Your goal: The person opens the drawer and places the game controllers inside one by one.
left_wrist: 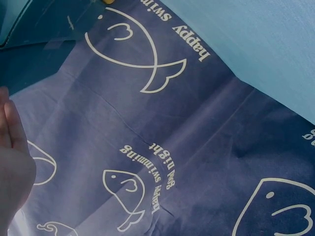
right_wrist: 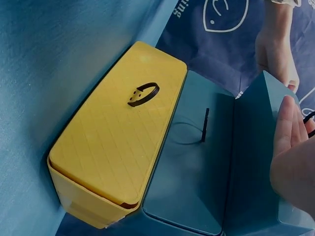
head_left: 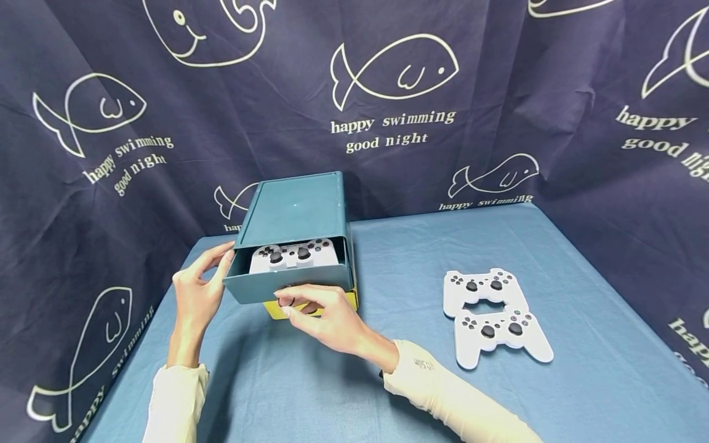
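A teal drawer cabinet (head_left: 296, 206) stands near the back, its top drawer (head_left: 288, 282) pulled partly out. Inside that drawer lies a white game controller (head_left: 293, 255). At the drawer's front my right hand (head_left: 332, 317) pinches a black loop handle between thumb and fingers; in the right wrist view this hand (right_wrist: 298, 167) is against the drawer front (right_wrist: 258, 147). My left hand (head_left: 196, 295) touches the left side by the front corner with its fingertips, and the left wrist view shows only part of this hand (left_wrist: 15, 162).
Two white controllers, a rear one (head_left: 456, 289) and a front one (head_left: 471, 341), lie on the blue cloth (head_left: 410, 258) at right, touching. Below the open drawer are a closed teal drawer (right_wrist: 192, 162) and a yellow one (right_wrist: 118, 128). A fish-patterned curtain (head_left: 393, 166) hangs behind.
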{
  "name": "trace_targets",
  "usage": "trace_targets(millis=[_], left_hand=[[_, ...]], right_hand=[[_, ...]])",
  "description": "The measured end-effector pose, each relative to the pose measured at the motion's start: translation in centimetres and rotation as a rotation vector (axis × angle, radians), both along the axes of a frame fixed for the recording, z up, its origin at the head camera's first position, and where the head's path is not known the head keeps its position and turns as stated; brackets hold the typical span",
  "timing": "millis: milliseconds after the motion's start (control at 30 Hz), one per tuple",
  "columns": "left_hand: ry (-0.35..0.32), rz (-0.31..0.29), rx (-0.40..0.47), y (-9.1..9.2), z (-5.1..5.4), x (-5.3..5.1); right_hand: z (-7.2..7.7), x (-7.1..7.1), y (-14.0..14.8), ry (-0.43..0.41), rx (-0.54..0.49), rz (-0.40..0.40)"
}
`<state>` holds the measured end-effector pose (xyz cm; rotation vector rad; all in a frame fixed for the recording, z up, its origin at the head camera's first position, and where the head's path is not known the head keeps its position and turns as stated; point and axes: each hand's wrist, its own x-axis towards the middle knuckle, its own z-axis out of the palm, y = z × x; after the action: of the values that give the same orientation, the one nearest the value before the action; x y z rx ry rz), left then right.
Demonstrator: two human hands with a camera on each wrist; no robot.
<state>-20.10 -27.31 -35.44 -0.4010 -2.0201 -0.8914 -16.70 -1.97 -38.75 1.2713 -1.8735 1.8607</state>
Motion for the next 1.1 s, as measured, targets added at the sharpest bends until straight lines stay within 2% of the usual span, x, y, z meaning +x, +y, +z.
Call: trace_targets(millis=[300, 867, 1100], left_hand=[[-0.019, -0.015, 0.005, 0.0, 0.1, 0.1], [-0.012, -0.028, 0.009, 0.0, 0.1, 0.2], [-0.012, -0.032, 0.006, 0.0, 0.2, 0.3]], right_hand=[[0.0, -0.7, -0.2, 0.0, 0.014, -0.034], [0.1, -1.9, -0.5, 0.022, -0.012, -0.067], [0.2, -2.4, -0.6, -0.016, -0.02, -0.072]])
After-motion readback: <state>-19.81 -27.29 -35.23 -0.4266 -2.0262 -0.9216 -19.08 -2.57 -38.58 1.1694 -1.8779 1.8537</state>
